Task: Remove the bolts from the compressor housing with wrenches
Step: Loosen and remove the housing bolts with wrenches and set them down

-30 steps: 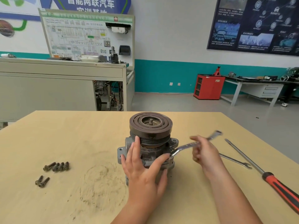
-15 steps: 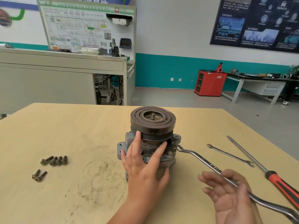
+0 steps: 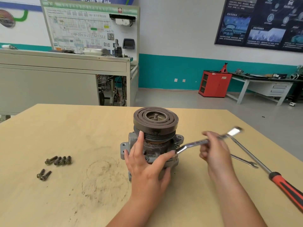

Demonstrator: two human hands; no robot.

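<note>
While the left hand [image 3: 144, 166] lies flat against the near side of the compressor housing [image 3: 157, 145], fingers straight and spread and thumb stretched out to the right, the right hand [image 3: 214, 151] curls round the middle of a shiny wrench [image 3: 196, 142]. The right hand looks a bit blurry. From that hand the wrench slants down to the left, and its low end sits on the right side of the housing, just past the tip of the left thumb. I cannot see the bolt under that end. Its other end pokes up past the far side of the right hand.

Under the left fingers, the housing stands upright on the wooden table [image 3: 82, 128]. A big dark round pulley [image 3: 155, 119] sits on top, just above the left fingertips.

Right of the right hand lies a screwdriver [image 3: 282, 181] with a red and black handle. A thin wrench [image 3: 242, 161] lies flat between it and that hand, partly hidden.

Well off to the left of the left hand lie a row of four bolts [image 3: 59, 160] and two more bolts [image 3: 44, 175].

Far past both hands stand a grey workbench [image 3: 49, 63] with a wiring board [image 3: 91, 25], a red cabinet [image 3: 214, 84] and a dark poster [image 3: 262, 22].
</note>
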